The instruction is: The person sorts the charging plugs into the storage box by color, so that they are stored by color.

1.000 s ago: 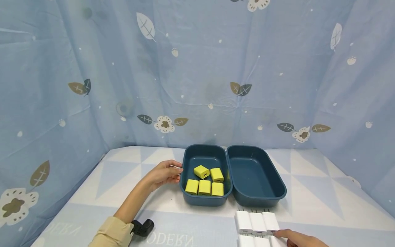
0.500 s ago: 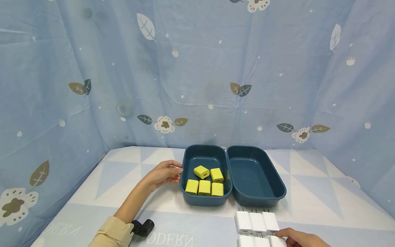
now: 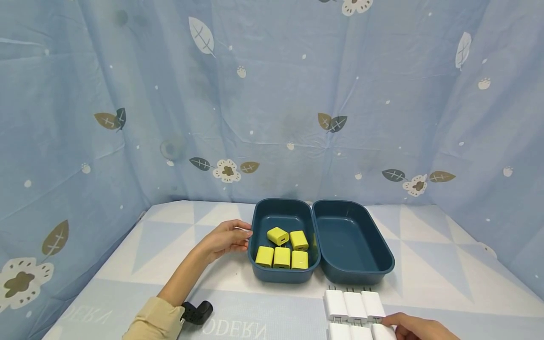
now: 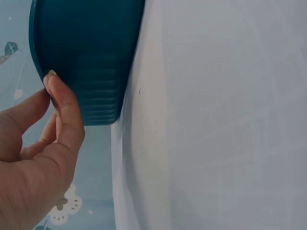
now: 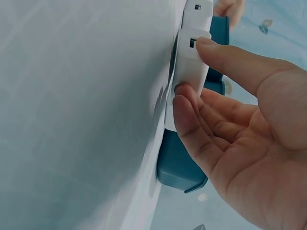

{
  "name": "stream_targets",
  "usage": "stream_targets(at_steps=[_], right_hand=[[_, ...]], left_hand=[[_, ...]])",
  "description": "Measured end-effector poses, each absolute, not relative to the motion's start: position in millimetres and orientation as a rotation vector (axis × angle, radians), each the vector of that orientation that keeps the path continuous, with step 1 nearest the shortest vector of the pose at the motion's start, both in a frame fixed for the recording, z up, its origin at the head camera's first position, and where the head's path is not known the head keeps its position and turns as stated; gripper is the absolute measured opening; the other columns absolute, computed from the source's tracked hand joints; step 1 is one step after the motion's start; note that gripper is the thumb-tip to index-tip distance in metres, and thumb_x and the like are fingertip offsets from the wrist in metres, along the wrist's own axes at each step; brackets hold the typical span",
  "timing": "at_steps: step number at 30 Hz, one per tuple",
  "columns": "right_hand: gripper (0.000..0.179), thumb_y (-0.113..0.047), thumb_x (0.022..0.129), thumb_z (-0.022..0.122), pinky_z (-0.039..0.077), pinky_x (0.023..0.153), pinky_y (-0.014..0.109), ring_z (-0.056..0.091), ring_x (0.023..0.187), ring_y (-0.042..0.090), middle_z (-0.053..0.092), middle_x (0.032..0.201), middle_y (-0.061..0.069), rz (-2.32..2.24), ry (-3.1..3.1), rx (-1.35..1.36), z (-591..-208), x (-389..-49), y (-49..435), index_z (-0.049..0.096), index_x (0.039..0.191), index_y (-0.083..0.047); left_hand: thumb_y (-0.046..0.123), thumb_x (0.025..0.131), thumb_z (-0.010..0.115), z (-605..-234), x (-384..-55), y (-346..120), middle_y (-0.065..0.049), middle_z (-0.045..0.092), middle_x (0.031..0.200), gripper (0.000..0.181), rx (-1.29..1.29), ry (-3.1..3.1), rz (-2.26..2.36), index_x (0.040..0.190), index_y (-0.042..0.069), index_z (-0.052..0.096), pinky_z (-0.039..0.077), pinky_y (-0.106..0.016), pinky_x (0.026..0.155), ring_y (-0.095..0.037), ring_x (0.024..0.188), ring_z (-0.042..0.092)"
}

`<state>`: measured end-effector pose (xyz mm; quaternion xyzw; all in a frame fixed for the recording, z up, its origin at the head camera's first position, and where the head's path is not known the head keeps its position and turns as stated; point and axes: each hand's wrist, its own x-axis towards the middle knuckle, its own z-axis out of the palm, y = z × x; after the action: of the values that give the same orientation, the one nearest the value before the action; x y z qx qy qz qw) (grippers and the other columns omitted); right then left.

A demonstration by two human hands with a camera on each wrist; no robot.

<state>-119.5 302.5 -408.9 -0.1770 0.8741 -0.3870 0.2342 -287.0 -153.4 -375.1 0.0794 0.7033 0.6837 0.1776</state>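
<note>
My left hand (image 3: 227,238) pinches the left rim of a dark blue box (image 3: 284,276), thumb and fingertips meeting at its edge in the left wrist view. Several yellow charger plugs (image 3: 282,258) lie inside that box. At the lower right, my right hand (image 3: 415,327) holds a white charger plug (image 3: 381,332), the right-hand one in the front row. In the right wrist view the thumb sits by its port and the fingers press its side. Other white charger plugs (image 3: 355,305) stand beside and behind it, prongs pointing away. The head view cuts off the front row's lower part.
A second dark blue box (image 3: 350,241), with nothing in it, stands against the first box's right side. A black device (image 3: 199,312) is worn at my left wrist. A patterned blue curtain (image 3: 272,94) hangs behind the table (image 3: 429,264) and at both sides.
My right hand has shifted very slightly to the right at the front-row white charger plug. The left hand, boxes and yellow plugs stay where they were.
</note>
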Motion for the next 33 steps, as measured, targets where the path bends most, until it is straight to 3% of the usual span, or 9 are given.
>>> stream_targets(at_steps=[9, 19, 31, 33], right_hand=[[0.063, -0.036, 0.078, 0.073, 0.051, 0.063, 0.027, 0.048, 0.07, 0.007, 0.054, 0.093, 0.0, -0.934, 2.528, -0.417, -409, -121, 304, 0.051, 0.125, -0.001], [0.057, -0.028, 0.082, 0.07, 0.048, 0.061, 0.024, 0.049, 0.069, 0.007, 0.054, 0.092, 0.001, -1.003, 2.491, -0.468, -402, -119, 306, 0.049, 0.125, 0.002], [0.05, -0.013, 0.087, 0.065, 0.044, 0.053, 0.022, 0.051, 0.068, 0.005, 0.05, 0.082, -0.011, -1.095, 2.491, -0.848, -377, -123, 309, 0.043, 0.127, 0.006], [0.047, -0.008, 0.088, 0.063, 0.043, 0.051, 0.024, 0.052, 0.07, 0.006, 0.051, 0.083, -0.01, -1.145, 2.464, -0.934, -372, -126, 308, 0.043, 0.13, 0.0]], left_hand=[[0.007, 0.091, 0.058, -374, -286, -154, -0.01, 0.061, 0.082, 0.034, 0.211, 1.983, 1.933, 0.119, -0.008, 0.045, 0.055, -0.026, 0.065, -0.016, 0.068, 0.061], [0.008, 0.091, 0.059, -374, -287, -154, -0.011, 0.06, 0.082, 0.036, 0.218, 1.981, 1.931, 0.12, -0.008, 0.044, 0.055, -0.026, 0.066, -0.017, 0.069, 0.061], [0.008, 0.091, 0.058, -375, -286, -154, -0.01, 0.061, 0.08, 0.034, 0.212, 1.985, 1.934, 0.119, -0.007, 0.045, 0.055, -0.026, 0.065, -0.016, 0.067, 0.061], [0.008, 0.091, 0.058, -375, -286, -154, -0.01, 0.061, 0.08, 0.034, 0.21, 1.986, 1.934, 0.119, -0.007, 0.045, 0.055, -0.026, 0.065, -0.015, 0.066, 0.061]])
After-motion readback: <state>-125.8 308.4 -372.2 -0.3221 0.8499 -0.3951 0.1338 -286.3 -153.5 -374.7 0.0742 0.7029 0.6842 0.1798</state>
